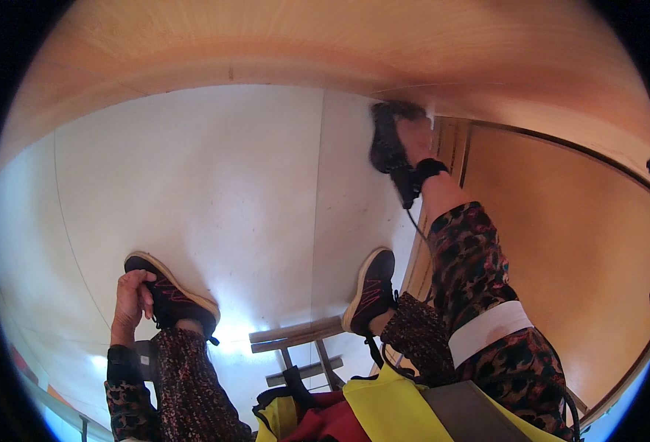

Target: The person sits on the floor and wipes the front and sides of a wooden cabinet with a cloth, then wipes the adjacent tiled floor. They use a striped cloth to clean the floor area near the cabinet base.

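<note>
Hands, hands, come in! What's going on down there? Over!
Right hand gripping blurred black corded tool near wooden panel. Left hand loosely curled, seemingly empty, by left shoe. Cord close to right sleeve.

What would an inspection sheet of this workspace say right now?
Surface: pale floor, seams visible, glare toward the lower middle.
Job's things: dark tool, blurred, near the orange-brown panel; contact unclear.
Clutter: wooden frame between the trouser legs; its kind unclear.
Hands: right hand grips the tool; left hand loosely bent, seemingly empty, overlapping the left shoe in view.
Cables: black cable from the tool, passing behind the right sleeve.
Surroundings: brown panel at right.
</note>
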Demonstrator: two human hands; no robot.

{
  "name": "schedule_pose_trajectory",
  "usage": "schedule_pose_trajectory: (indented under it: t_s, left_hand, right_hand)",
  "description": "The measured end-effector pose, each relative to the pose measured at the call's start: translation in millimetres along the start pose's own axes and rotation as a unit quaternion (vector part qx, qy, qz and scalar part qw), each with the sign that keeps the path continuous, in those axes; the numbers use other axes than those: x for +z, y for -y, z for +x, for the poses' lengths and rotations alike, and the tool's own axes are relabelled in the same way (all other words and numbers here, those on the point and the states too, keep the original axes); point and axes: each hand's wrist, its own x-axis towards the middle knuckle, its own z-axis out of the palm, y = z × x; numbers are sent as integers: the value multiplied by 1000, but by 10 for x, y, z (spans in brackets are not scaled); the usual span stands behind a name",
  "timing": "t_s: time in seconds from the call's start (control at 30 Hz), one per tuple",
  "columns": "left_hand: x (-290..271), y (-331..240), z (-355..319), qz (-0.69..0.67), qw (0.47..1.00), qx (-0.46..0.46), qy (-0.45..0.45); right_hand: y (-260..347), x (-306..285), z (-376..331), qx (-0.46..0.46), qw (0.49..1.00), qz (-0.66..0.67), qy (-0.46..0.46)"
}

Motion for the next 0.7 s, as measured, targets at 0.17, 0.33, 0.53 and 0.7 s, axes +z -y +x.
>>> schedule_pose_trajectory:
  t_s: [0.17,0.33,0.53,0.7]
  left_hand:
    - [-13,-6,11,-2,1000,-5,6]
    - [-15,-1,20,4,1000,-6,8]
    - [4,-31,-10,9,1000,-13,0]
    - [21,-50,-30,14,1000,-14,-14]
  right_hand:
    - [963,146,-510,72,996,-10,-53]
    - [1583,223,-850,-98,991,-52,-68]
    - [1732,455,-1200,-345,938,37,-14]
    - [1458,137,-1340,-398,900,99,149]
